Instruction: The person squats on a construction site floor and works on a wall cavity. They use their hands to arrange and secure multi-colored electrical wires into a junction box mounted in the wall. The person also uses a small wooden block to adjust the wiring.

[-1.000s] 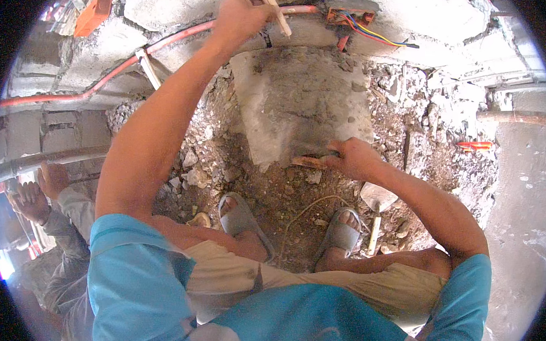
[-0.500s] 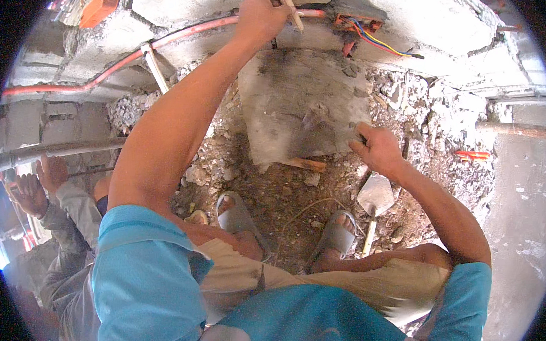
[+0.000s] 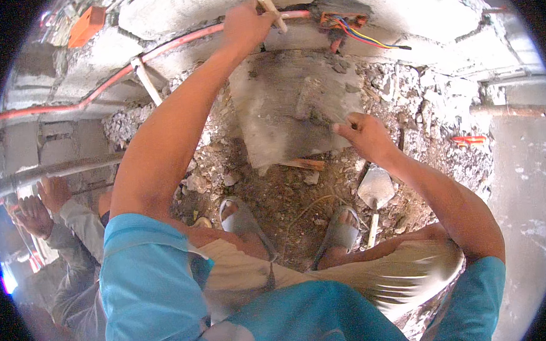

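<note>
Presently the left hand [image 3: 245, 27] is pinching a pale tube [image 3: 272, 13], which a loose hold could drop; whether the right hand [image 3: 370, 137] is gripping, I cannot tell.

L head cam, wide fisheye, looks down fr. abv. at hands [image 3: 370, 139] & ground [image 3: 286, 194], fairly near.

no readable text, no labels; no signs

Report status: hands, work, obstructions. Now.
Left hand gripping pale tube by the wall. Right hand over flat grey piece, grip unclear. Coloured wires protrude right of the tube.
</note>
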Action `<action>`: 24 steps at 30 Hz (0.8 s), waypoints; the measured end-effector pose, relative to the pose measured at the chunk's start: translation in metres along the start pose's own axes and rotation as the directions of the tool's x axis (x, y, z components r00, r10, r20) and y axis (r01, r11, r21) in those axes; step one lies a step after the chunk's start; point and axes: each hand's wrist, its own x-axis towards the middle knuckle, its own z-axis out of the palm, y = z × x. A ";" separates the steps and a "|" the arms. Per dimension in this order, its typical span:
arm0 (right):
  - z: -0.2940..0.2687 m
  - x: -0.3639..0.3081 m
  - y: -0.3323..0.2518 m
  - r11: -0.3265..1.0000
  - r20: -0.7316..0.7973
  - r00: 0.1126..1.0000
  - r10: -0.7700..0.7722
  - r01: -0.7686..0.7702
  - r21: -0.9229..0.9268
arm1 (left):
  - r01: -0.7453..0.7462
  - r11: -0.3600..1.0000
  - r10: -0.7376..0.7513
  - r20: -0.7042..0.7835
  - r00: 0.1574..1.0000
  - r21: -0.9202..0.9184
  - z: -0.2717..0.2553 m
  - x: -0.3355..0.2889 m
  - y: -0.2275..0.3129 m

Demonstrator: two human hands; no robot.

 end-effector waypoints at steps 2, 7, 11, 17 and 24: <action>0.006 0.000 -0.009 0.998 -0.058 0.998 0.017 -0.013 0.069 | -0.083 0.997 0.083 -0.029 0.996 -0.008 -0.002 -0.001 0.002; 0.037 0.006 -0.022 0.927 -0.073 0.985 0.156 -0.120 0.356 | -0.112 0.993 0.112 0.020 0.994 0.044 0.000 -0.002 0.012; 0.040 0.009 -0.033 0.982 -0.218 0.973 0.081 -0.041 0.182 | -0.220 0.973 0.221 0.003 0.975 0.068 -0.002 0.004 -0.001; -0.019 -0.015 -0.034 0.923 -0.148 0.965 -0.218 0.155 -0.352 | -0.212 0.976 0.209 0.067 0.976 0.050 -0.005 0.005 -0.006; -0.084 0.016 -0.065 0.535 0.036 0.933 -0.359 0.237 -0.811 | -0.236 0.970 0.227 0.123 0.966 0.058 -0.001 0.013 -0.011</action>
